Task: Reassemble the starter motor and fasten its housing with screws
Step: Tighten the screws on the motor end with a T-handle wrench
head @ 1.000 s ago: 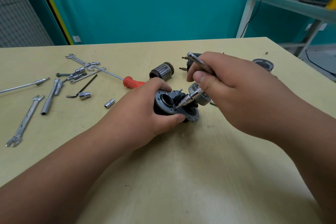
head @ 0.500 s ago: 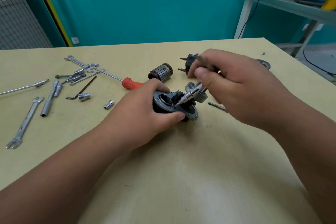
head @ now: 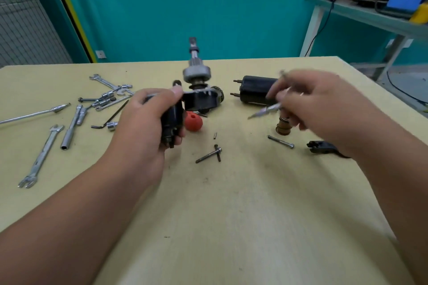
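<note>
Left hand [head: 143, 127] grips housing [head: 172, 117]; right [head: 324, 109], driver [head: 266, 110].

Bright, even indoor light, with faint soft shadows beside the forearms on the tabletop [head: 231, 215]. The right hand [head: 319, 104] at centre right is motion-blurred; wide-angle distortion bends the frame edges

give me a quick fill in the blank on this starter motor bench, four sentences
1. The left hand grips a ___ motor part.
2. The driver is pinched by the ___ hand.
3. The handle lying beside the left hand is ___.
4. The wrenches lie on the ___ side of the table.

Missing words: black; right; red; left
</note>
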Tool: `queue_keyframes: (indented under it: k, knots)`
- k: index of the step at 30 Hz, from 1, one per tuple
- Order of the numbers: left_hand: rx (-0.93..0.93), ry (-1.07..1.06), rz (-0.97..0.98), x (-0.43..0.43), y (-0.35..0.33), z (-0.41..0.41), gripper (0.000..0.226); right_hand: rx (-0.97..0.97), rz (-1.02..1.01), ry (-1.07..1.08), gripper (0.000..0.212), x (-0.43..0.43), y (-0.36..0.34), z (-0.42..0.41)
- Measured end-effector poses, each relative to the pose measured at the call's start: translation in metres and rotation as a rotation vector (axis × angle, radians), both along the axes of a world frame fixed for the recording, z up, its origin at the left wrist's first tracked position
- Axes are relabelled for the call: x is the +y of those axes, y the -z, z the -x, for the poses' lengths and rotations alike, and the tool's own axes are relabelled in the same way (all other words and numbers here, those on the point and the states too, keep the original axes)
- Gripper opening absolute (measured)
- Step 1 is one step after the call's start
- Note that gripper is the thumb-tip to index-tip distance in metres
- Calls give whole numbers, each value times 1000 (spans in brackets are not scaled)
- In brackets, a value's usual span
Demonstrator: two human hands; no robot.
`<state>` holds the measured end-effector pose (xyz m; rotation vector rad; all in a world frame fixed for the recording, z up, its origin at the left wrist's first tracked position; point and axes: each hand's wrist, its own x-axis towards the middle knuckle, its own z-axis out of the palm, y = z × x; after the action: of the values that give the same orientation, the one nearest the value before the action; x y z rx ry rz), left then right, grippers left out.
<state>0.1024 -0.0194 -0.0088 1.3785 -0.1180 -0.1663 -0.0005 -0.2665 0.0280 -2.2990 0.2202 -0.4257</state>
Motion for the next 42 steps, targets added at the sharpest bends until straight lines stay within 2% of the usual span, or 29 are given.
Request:
queue_keyframes:
  k: [3, 6, 9, 15, 24, 31, 33, 37, 39, 42]
  knots:
    - [144, -21, 152, 4, -3, -5, 26, 169, 264, -150, 21, 18, 11, -5]
    - [206, -3, 241, 5, -3, -5, 22, 302, 488, -213, 22, 30, 19, -10]
    - [215, -7, 283, 5, -3, -6, 25, 376, 582, -279, 13, 32, 26, -10]
    - [194, -14, 405, 9, -6, -10, 25, 414, 576, -334, 10, 33, 31, -10]
    - [341, -36, 559, 11, -5, -13, 36, 402, 544, -317, 4, 26, 30, -11]
    - [247, -69, 716, 25, -13, -24, 39, 309, 490, -253, 6, 25, 27, -15]
    - [240, -64, 738, 26, -13, -25, 38, 248, 435, -172, 11, 19, 24, -15]
    - [242, -65, 682, 24, -8, -25, 36, 52, 347, 188, 13, -14, 10, -15]
    - [234, -70, 625, 22, -6, -24, 34, 104, 331, 273, 18, -30, 8, -16]
    - [198, -56, 539, 18, -5, -20, 33, 305, 266, 242, 27, -35, 12, -18]
